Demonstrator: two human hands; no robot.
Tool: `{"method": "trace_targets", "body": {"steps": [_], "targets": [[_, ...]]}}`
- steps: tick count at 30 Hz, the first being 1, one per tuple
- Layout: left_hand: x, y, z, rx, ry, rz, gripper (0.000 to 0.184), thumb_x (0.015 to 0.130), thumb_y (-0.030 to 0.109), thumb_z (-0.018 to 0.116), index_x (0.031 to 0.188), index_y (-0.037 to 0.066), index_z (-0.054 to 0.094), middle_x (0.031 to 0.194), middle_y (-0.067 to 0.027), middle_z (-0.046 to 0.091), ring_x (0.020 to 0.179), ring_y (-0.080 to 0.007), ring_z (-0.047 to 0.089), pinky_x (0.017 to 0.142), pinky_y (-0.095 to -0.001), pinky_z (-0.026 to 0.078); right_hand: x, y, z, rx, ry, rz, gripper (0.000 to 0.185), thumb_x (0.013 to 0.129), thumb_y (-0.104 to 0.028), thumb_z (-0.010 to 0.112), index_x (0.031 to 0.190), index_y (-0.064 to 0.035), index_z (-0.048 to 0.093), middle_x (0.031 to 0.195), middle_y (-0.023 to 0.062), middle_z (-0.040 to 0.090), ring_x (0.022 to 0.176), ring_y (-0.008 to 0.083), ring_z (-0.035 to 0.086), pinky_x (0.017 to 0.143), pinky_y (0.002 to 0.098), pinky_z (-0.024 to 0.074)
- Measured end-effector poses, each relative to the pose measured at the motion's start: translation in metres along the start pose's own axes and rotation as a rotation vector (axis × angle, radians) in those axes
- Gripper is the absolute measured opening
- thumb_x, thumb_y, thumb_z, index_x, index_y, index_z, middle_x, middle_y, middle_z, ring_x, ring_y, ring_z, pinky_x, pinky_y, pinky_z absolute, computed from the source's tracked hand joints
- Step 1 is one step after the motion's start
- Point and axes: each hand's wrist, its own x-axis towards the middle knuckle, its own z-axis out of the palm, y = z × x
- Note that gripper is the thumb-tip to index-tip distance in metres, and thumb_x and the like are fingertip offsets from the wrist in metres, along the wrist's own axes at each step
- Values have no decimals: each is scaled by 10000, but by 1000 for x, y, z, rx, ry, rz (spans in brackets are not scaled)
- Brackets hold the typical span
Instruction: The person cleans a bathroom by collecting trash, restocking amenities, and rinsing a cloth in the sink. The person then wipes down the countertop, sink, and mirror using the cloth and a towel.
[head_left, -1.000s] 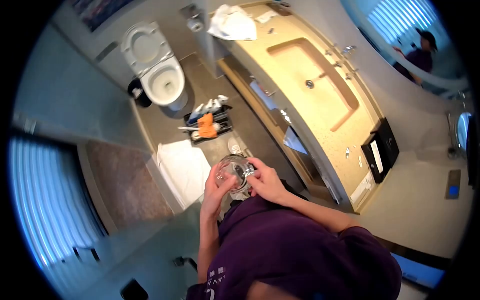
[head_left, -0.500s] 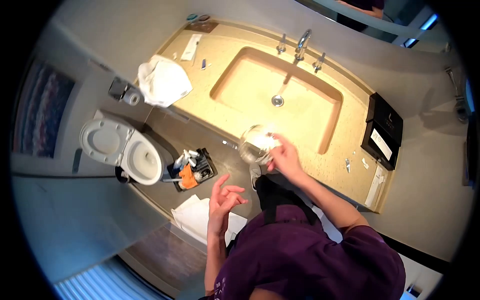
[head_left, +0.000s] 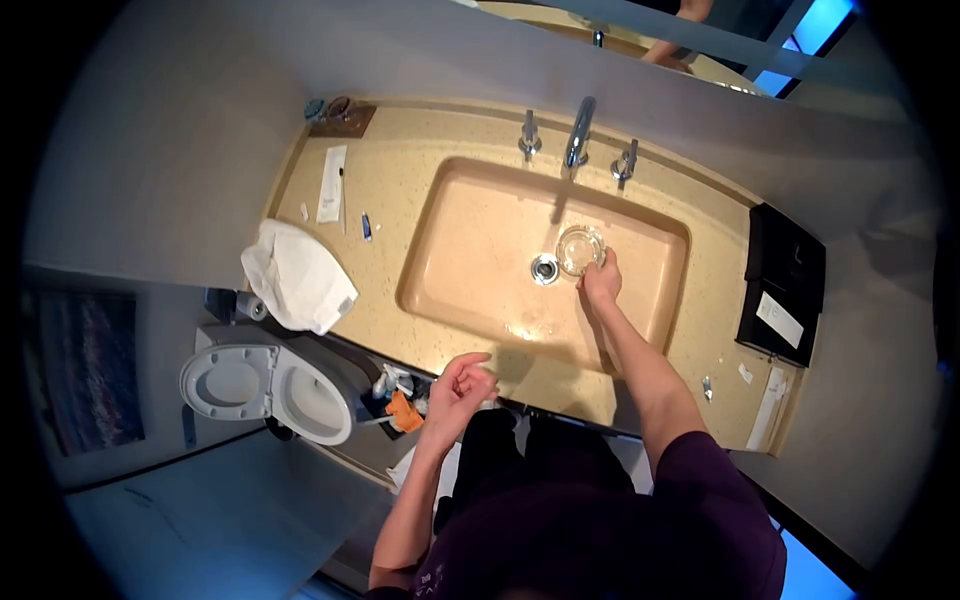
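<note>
A round clear glass dish point(head_left: 580, 250) is in the sink basin point(head_left: 470, 250), just right of the drain point(head_left: 545, 268). My right hand point(head_left: 602, 280) grips its lower right rim, with the arm reaching over the counter's front edge. Nearer to me, my left hand point(head_left: 462, 388) hangs by the front edge of the counter, fingers loosely curled and apart, holding nothing. Behind the basin stand the faucet point(head_left: 578, 135) and two handles.
A white towel point(head_left: 298, 278) lies on the counter's left end, near a toothbrush point(head_left: 342, 200) and a small blue tube point(head_left: 366, 227). At the right sits a black box point(head_left: 785, 280). The toilet point(head_left: 310, 405) and an orange cloth point(head_left: 403, 411) are below left.
The glass dish went from both hands to my right hand alone, then over the counter and down into the basin. My left hand let go of it. The view turned toward the sink.
</note>
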Motion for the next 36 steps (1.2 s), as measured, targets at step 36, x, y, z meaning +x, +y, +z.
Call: {"method": "trace_targets", "body": {"steps": [36], "targets": [[367,168,-10,863,-317,253,461,1032,194,491,1465,45,442,1328,-202,607,1197,-315,615,1007,-445,502,-195,-34,40,109,-330,-199,188,1017,-34,519,1140,-12,659,826,39,648,733,99,602,678,257,511]]}}
